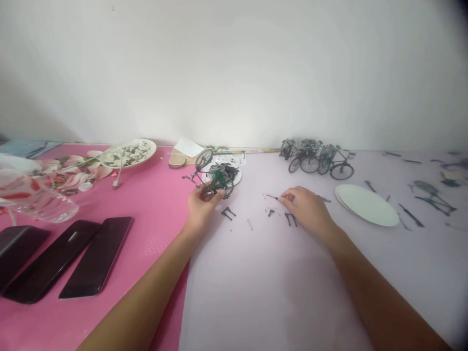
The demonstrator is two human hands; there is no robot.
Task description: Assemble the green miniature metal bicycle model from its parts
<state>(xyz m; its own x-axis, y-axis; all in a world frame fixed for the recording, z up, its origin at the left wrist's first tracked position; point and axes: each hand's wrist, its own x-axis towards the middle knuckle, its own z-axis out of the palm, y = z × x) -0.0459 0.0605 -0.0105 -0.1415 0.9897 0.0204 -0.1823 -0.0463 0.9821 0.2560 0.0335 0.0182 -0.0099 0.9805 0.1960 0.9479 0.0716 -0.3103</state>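
Note:
My left hand (204,204) is closed on a dark green miniature bicycle (208,176), which is tilted with one wheel up at the back. Behind it, a white plate (238,176) bears a pile of small dark parts. My right hand (305,207) is low over the white sheet, thumb and fingertips pinched at the end of a thin dark rod-like piece (271,197). Close to that hand lie a black fork-shaped part (291,220) and a small dark part (270,212). Another black fork-shaped part (228,212) lies below the bicycle.
Several assembled miniature bicycles (341,169) stand by the wall. White oval plates (365,204) and loose dark parts (411,215) lie to the right. On the pink surface are phones (97,258), a clear plastic container (47,202), a cable (116,183) and a plate of pale pieces (153,148).

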